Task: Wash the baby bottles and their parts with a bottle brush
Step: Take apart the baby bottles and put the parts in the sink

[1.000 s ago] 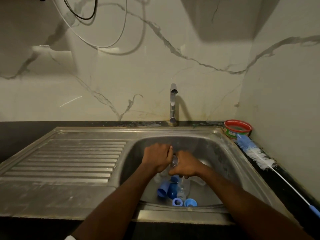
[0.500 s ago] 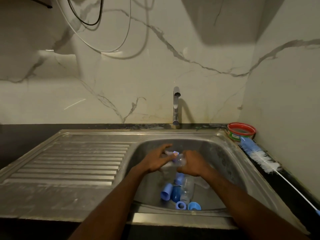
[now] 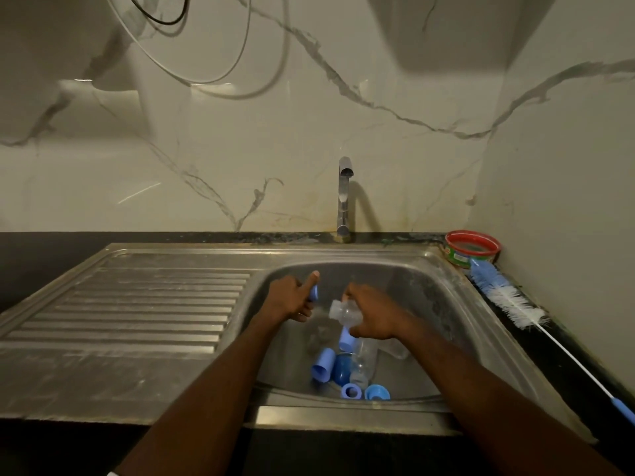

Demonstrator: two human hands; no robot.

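Observation:
Both hands hover over the steel sink basin (image 3: 426,297). My left hand (image 3: 290,298) holds a small blue bottle part (image 3: 313,293), thumb raised. My right hand (image 3: 372,316) grips a clear baby bottle (image 3: 338,310) by its body, its open neck pointing left. The two hands are a short gap apart. On the basin floor lie a second clear bottle (image 3: 362,364), blue caps (image 3: 323,365) and blue rings (image 3: 351,392). The bottle brush (image 3: 505,298), blue and white bristles on a thin white rod, lies on the dark counter to the right of the sink.
A chrome tap (image 3: 343,197) stands behind the basin with no water running. A red-rimmed tub (image 3: 472,247) sits in the back right corner by the brush head. The ribbed draining board (image 3: 144,304) spreads to the left. Marble walls close the back and right.
The hands were pressed together on the bottle; now they have drawn apart, the left taking the blue part off to the left while the right keeps the clear bottle.

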